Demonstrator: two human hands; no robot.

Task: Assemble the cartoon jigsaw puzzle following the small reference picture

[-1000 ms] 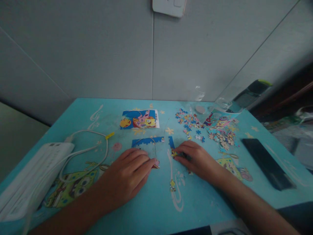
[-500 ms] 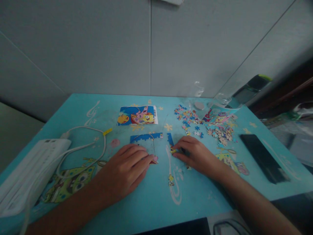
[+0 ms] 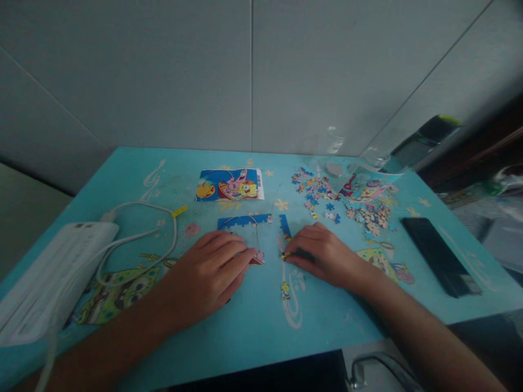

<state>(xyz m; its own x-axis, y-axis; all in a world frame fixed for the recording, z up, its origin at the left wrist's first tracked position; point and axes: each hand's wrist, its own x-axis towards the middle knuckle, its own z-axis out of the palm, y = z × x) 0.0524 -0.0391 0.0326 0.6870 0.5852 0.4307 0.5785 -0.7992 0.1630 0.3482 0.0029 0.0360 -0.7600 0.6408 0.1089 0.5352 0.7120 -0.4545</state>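
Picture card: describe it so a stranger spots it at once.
On the blue table, look past the left hand toward the wall. The picture card lies there: one rectangle with a white right edge, unlike the loose puzzle pieces to its right.

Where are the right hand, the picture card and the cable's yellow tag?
Right hand (image 3: 321, 252), head view: back of the hand.
Picture card (image 3: 229, 185), head view: middle of its printed face.
Yellow tag (image 3: 180, 211), head view: its middle.

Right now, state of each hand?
Left hand: at the joined puzzle pieces; grip hidden, can't tell.
Right hand: closed, pinching a small puzzle piece.
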